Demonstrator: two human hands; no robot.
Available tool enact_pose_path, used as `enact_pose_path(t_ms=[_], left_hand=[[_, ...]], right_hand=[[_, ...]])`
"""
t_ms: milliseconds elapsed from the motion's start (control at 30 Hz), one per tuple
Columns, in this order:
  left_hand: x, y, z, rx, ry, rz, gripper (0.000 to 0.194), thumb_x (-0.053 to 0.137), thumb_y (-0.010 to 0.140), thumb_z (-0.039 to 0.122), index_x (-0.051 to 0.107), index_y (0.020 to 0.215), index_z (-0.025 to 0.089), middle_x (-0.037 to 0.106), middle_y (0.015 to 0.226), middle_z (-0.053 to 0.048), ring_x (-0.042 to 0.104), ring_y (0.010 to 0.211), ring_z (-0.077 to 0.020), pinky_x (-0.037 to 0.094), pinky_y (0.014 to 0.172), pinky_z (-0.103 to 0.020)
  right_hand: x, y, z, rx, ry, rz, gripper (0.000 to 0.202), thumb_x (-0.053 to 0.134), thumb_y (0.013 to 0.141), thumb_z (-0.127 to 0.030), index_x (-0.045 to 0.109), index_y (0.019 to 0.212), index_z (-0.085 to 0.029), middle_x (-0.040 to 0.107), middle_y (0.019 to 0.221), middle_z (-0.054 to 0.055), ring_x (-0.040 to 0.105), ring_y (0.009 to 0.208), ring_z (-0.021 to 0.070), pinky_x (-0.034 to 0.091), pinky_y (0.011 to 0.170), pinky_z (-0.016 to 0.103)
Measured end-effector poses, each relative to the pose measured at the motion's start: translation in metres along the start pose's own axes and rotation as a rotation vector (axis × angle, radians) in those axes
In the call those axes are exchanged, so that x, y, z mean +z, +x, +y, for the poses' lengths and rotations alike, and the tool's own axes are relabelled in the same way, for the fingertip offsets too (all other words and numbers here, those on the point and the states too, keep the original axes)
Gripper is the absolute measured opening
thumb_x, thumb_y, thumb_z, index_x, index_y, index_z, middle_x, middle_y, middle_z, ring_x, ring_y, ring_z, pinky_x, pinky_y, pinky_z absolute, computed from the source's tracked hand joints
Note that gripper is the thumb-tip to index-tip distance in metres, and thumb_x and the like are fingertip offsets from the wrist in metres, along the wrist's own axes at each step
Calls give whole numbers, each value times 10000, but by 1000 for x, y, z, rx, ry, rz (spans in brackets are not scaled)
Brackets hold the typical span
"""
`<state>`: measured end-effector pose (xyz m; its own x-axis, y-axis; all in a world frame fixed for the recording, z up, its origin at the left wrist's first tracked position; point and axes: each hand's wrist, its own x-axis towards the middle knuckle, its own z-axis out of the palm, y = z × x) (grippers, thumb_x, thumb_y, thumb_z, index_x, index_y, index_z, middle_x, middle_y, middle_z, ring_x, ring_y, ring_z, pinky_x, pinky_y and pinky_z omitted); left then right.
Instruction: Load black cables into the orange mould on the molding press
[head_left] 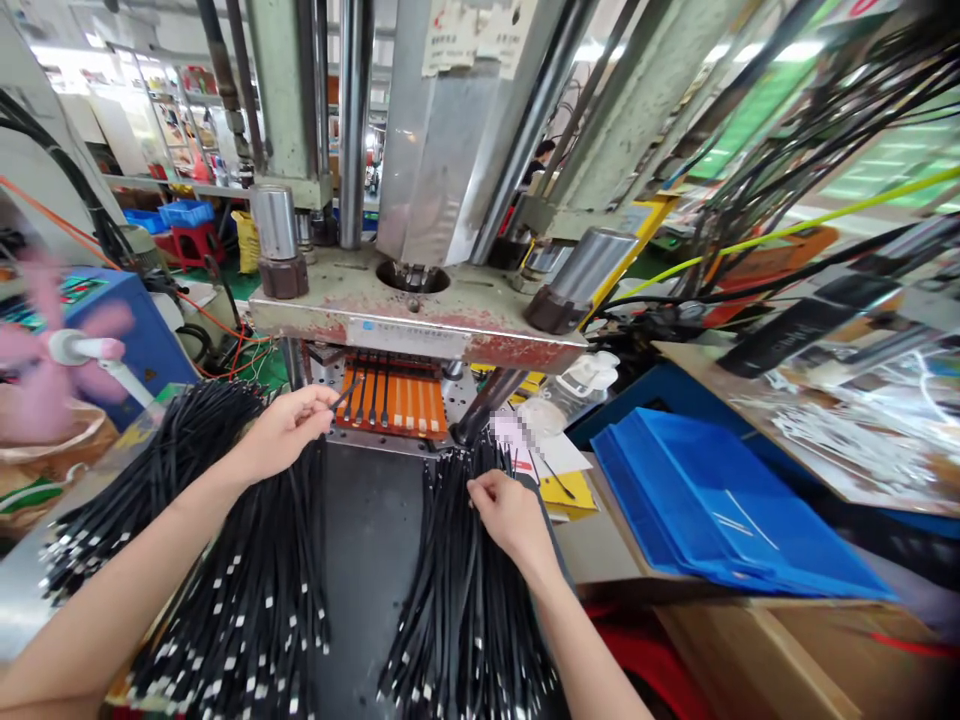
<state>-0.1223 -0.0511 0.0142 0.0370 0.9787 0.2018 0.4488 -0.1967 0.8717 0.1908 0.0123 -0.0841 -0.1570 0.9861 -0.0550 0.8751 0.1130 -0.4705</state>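
My left hand pinches the end of a black cable at the left edge of an orange slotted plate under the press. Several black strips lie side by side in the left slots of this plate; pale pieces show in the right ones. My right hand has its fingers closed at the upper part of the right bundle of black cables, apparently on one cable, though the fingertips partly hide it. A larger pile of black cables with silvery ends lies beneath my left forearm.
The press's heavy upper plate and steel posts stand right above the orange plate. Stacked blue trays lie to the right, beside a cardboard box. A pink fan is at far left. A dark work surface runs between the bundles.
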Motion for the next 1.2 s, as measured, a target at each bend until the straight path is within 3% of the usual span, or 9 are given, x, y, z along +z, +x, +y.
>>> enact_pose_path(t_ms=[167, 233, 367, 433, 533, 600, 767, 1033, 1200], left_hand=[[22, 2, 30, 77, 5, -15, 165, 518, 859, 294, 579, 918, 152, 565, 679, 18, 508, 598, -101, 397, 579, -214], [31, 4, 39, 119, 43, -17, 147, 529, 866, 297, 578, 853, 158, 556, 663, 26, 485, 573, -91, 369, 547, -204], [45, 14, 52, 196, 26, -5, 205, 522, 898, 324, 520, 762, 170, 470, 619, 55, 417, 523, -68, 320, 500, -189], [50, 19, 58, 223, -25, 1, 189, 510, 908, 319, 507, 787, 175, 474, 650, 53, 441, 554, -67, 343, 525, -183], [58, 26, 66, 223, -141, -69, 131, 496, 906, 286, 558, 884, 173, 530, 735, 32, 497, 602, -68, 385, 553, -178], [62, 28, 71, 205, -207, -145, 162, 498, 894, 282, 604, 932, 165, 537, 778, 19, 490, 546, -51, 384, 503, -176], [64, 34, 75, 183, -248, -134, 192, 532, 858, 291, 649, 908, 146, 514, 790, 16, 494, 440, -24, 400, 427, -172], [60, 41, 68, 144, -389, -13, 228, 583, 837, 312, 559, 1003, 157, 516, 688, 55, 495, 415, -36, 419, 405, -157], [59, 42, 74, 140, -312, -140, 170, 575, 819, 294, 632, 838, 135, 536, 726, 23, 523, 412, -32, 416, 401, -158]], right_hand=[[-14, -1, -4, -5, 0, 104, 274, 621, 816, -265, 640, 1063, -149, 720, 733, 54, 683, 833, 269, 441, 722, 332], [-20, -9, -12, -57, 148, 152, 347, 613, 809, -267, 613, 1127, -128, 700, 715, 43, 669, 750, 240, 456, 702, 331], [-34, -35, -39, -292, 623, 208, 438, 611, 814, -315, 554, 1217, -152, 653, 730, 5, 593, 603, 156, 484, 614, 281], [-41, -48, -56, -426, 697, 219, 336, 621, 821, -290, 602, 1145, -199, 638, 719, -7, 573, 594, 140, 481, 600, 261], [-48, -55, -76, -570, 659, 194, 74, 589, 863, -250, 659, 866, -227, 656, 764, 10, 585, 649, 141, 462, 613, 247], [-48, -52, -85, -599, 640, 157, 147, 534, 903, -240, 640, 803, -221, 659, 768, 9, 593, 670, 140, 446, 623, 240], [-45, -40, -92, -661, 581, 69, 216, 431, 956, -226, 642, 916, -211, 586, 665, -19, 549, 598, 122, 408, 602, 225], [-39, -33, -89, -637, 579, 192, 220, 445, 955, -244, 659, 991, -211, 599, 699, 1, 583, 670, 151, 440, 660, 245], [-38, -29, -90, -720, 513, 121, 224, 409, 972, -225, 632, 958, -219, 635, 825, 33, 603, 794, 171, 450, 732, 273]])
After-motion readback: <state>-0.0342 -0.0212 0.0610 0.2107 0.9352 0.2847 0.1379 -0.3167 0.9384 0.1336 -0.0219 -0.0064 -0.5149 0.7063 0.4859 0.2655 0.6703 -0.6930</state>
